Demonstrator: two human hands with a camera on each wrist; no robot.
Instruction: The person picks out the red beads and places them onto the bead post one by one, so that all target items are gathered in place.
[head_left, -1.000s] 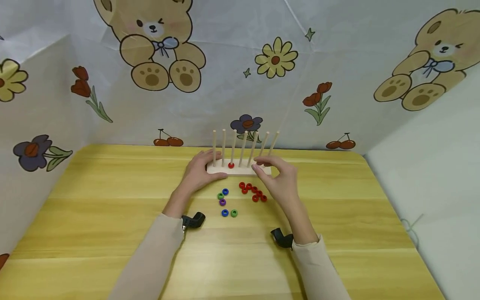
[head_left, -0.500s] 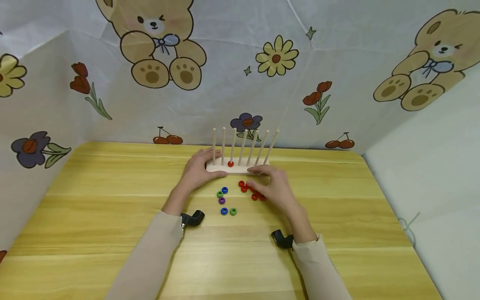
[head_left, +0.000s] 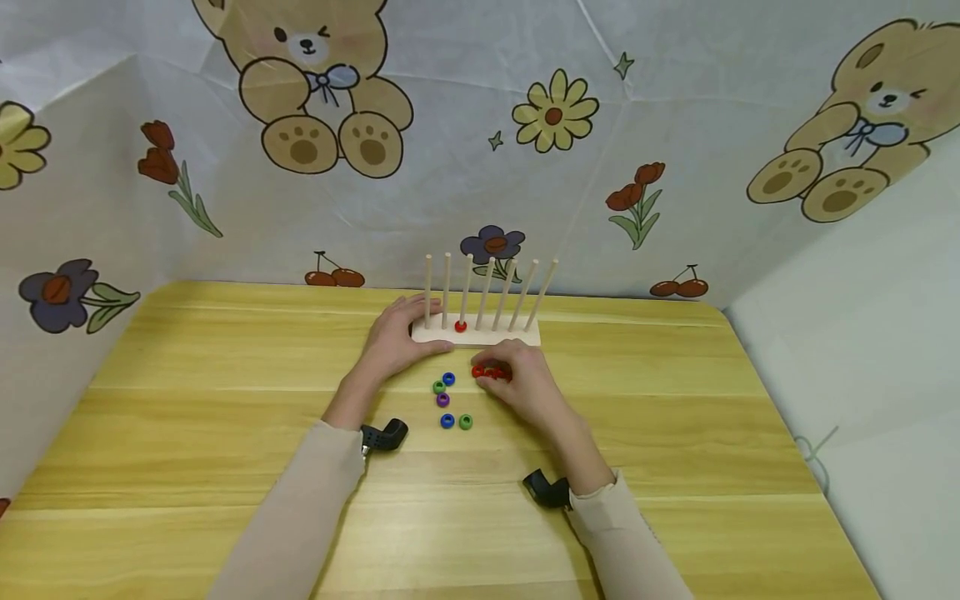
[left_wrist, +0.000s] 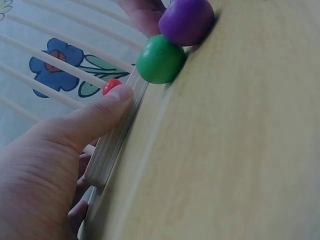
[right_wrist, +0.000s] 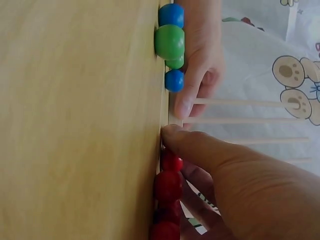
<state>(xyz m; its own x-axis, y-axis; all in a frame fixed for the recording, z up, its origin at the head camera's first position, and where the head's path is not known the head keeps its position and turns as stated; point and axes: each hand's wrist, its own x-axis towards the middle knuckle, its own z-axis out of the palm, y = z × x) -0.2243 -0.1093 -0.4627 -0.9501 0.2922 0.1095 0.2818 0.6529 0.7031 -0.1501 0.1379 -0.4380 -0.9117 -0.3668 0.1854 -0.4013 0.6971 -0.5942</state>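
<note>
A pale wooden peg board (head_left: 495, 337) with several upright pegs stands near the table's back edge. One red bead (head_left: 461, 327) sits at the foot of a peg. My left hand (head_left: 393, 333) grips the board's left end, thumb (left_wrist: 107, 112) along its front edge and fingers behind. In front of the board, my right hand (head_left: 525, 379) curls thumb and forefinger round a red bead (head_left: 478, 372) at the left of a red group. More red beads (right_wrist: 168, 186) show beside the thumb in the right wrist view; the palm hides some from the head view.
Left of the right hand lie loose beads: blue (head_left: 448, 378), green (head_left: 439, 387) and purple (head_left: 443, 400), with another blue bead (head_left: 447, 422) and green bead (head_left: 466, 422) nearer. A patterned cloth (head_left: 450, 208) hangs behind the wooden table (head_left: 225, 433).
My right hand has come down from the board's right end to the red beads, moving left and nearer, its fingers closing round them. The left hand keeps its grip on the board.
</note>
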